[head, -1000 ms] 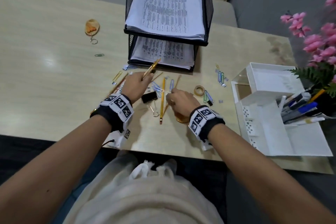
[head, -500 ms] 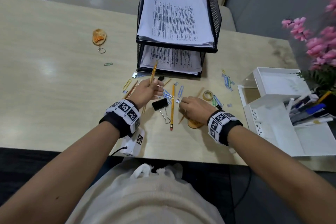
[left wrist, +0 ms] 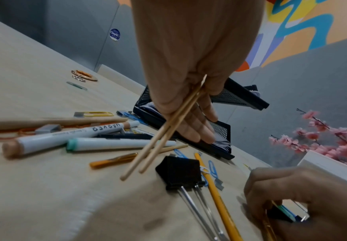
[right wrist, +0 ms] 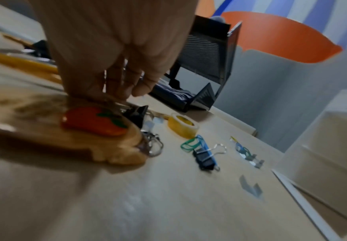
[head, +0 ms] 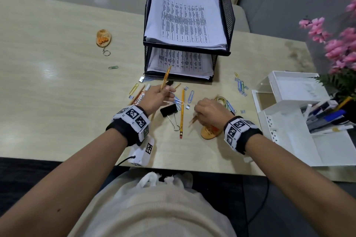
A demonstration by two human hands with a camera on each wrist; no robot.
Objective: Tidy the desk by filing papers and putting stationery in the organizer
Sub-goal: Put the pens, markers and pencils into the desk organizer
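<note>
My left hand (head: 160, 95) hovers just above the desk and grips two thin wooden sticks (left wrist: 162, 135); their far ends rise toward the black mesh paper tray (head: 227, 15). My right hand (head: 206, 109) is curled down on the desk and pinches a thin amber stick (head: 193, 119), which is blurred. Between the hands lie a yellow pencil (head: 182, 113) and a black binder clip (head: 168, 110). Two white markers (left wrist: 81, 135) and an orange pen (left wrist: 114, 160) lie under the left hand. The white organizer (head: 289, 129) stands at the right with pens in it.
Printed papers fill both tray levels. A wooden keychain (head: 209, 132) lies under my right wrist, another keychain (head: 103, 38) at far left. A tape roll (right wrist: 182, 125), paper clips (head: 240, 85) and small binder clips (right wrist: 205, 157) are scattered near the organizer. Pink flowers (head: 339, 44) stand at the right edge.
My left hand has swung its sticks from slanting right to nearly upright. My right hand has closed tighter on the thin stick, whose near end now blurs.
</note>
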